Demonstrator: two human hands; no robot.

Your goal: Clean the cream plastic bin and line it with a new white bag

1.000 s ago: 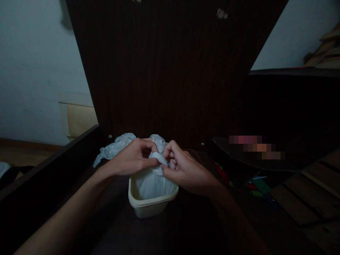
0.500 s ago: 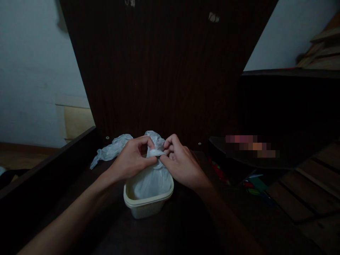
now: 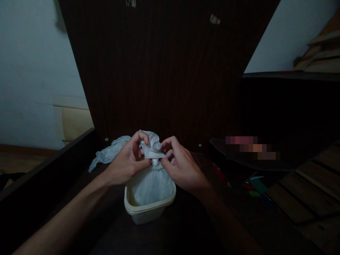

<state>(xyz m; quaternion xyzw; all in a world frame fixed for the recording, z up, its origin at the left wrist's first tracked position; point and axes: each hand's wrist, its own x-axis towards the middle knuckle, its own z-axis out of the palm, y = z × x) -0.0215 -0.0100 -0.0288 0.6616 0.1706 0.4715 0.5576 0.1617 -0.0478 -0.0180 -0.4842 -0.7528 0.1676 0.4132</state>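
Observation:
A white plastic bag sits inside a cream-coloured plastic basket, its gathered, twisted neck rising above the rim. My left hand pinches the neck from the left, thumb and fingers bent around the plastic. From the right, my right hand pinches the same neck, its thumb close to the left thumb. Between the two hands the plastic is looped and bunched. What the bag contains is hidden. Behind my left hand, a second crumpled white plastic bag lies on the dark surface.
A tall dark wooden panel stands right behind the basket. A low dark ledge runs along the left. To the right are a dark shelf with a blurred-out patch, small coloured items and wooden slats.
The bag's neck has been reshaped between my fingers, and its loop now stands more open. My left fingers have shifted up and left. The basket appears slightly lower in view.

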